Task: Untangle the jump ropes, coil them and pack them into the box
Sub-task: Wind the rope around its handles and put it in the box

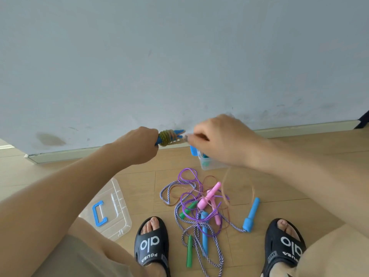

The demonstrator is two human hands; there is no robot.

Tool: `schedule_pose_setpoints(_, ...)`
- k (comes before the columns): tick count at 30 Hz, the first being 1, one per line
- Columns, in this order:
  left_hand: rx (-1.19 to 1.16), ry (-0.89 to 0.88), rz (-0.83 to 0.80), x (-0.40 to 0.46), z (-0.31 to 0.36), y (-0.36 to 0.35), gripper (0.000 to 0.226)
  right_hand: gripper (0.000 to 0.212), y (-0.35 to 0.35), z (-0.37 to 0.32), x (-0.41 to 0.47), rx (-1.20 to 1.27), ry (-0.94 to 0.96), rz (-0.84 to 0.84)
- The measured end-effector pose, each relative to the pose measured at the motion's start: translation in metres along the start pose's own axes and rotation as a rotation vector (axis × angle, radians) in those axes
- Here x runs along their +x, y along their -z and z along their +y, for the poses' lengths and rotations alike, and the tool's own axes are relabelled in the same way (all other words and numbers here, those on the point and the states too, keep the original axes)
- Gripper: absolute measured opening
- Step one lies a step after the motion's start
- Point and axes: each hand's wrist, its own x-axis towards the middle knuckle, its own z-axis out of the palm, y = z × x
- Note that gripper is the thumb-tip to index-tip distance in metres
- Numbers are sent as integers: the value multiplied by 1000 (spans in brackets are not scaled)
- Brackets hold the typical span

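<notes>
Fingers of the left hand (139, 145) are curled around blue handles (175, 134) wrapped in olive cord, while the right hand (221, 140) pinches the cord's loose end beside them. Below, the clear lid (117, 216) lies left, a tangled rope pile (199, 208) sits between the sandals (151, 244), and the box (205, 164) peeks out under the right hand.

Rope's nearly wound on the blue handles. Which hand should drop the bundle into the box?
Probably left. The left hand grips the blue handles with the coiled yellowish rope; the right hand only pinches the rope's end, above the clear plastic box.
</notes>
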Motion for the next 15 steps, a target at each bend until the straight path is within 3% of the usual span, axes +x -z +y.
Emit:
schedule_pose_setpoints(4,98,-192,-10,-7,13,-1,13,54,19,1,13,143,44,123)
schedule_pose_setpoints(9,-7,-523,121,-25,49,9,12,55,11,29,37,226,-71,144)
schedule_pose_setpoints(12,-253,-537,175,-28,45,14,10,51,-6,45,38,307,-171,66)
schedule_pose_setpoints(15,-470,-442,234,-28,40,17,16,49,-26,46,31,353,-250,-35)
